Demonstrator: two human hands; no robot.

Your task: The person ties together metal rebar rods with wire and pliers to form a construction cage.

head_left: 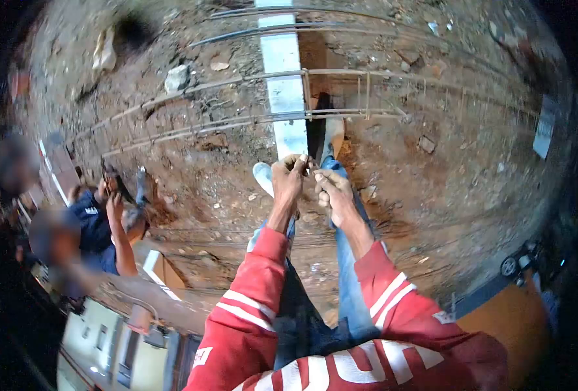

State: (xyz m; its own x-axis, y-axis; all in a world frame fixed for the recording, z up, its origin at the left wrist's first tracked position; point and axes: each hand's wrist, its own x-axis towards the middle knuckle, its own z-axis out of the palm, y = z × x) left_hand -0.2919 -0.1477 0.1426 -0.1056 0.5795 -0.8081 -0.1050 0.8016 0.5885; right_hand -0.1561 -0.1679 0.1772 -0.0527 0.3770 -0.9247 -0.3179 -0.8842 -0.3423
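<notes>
Mid-frame, the bare left hand (289, 177) and bare right hand (334, 190) curl close together — grasping anything, I can't tell — below a long white beam (285, 96).

Left arm (253, 287) and right arm (393, 287) both forward, angled inward. Left grip (287, 176) and right grip (335, 193) close together near midline, left slightly further ahead. Fingers (327, 192) curled on both, thumbs forward. Fingertip closure too small to tell.

Red sweatshirt (468, 355) was worn; two white stripes (246, 307) banded each sleeve (263, 270), bold white lettering (354, 369) ran across it. Blue jeans (351, 287) showed below; footwear (263, 176) looked pale.
</notes>
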